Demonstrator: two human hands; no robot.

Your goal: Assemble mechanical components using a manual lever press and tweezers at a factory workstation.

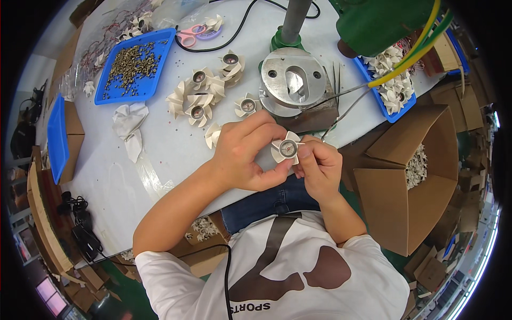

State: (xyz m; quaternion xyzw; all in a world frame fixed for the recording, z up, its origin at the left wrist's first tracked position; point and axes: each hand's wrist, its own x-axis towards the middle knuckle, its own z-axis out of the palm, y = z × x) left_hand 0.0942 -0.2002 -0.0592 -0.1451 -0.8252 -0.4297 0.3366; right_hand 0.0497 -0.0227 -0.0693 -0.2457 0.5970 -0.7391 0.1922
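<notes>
A small white fan wheel (288, 149) with a dark round hub is held between my two hands, just off the table's near edge. My left hand (246, 152) curls round its left side, thumb and fingers at the blades. From the right, my right hand (321, 166) pinches a blade between thumb and fingers. Several more white fan wheels (198, 112) lie in a loose group on the table beyond my left hand, and a single one (247, 105) sits nearer the press. Right beyond my hands stands the press's round metal fixture (293, 80) with an oval opening.
A blue tray (100, 96) of small brass-coloured parts stands far left, near pink scissors (188, 36) and crumpled white tissue (130, 128). The green press head (381, 24) overhangs at right, with a yellow-green cable. A blue tray (393, 118) and open cardboard box (381, 208) hold white wheels.
</notes>
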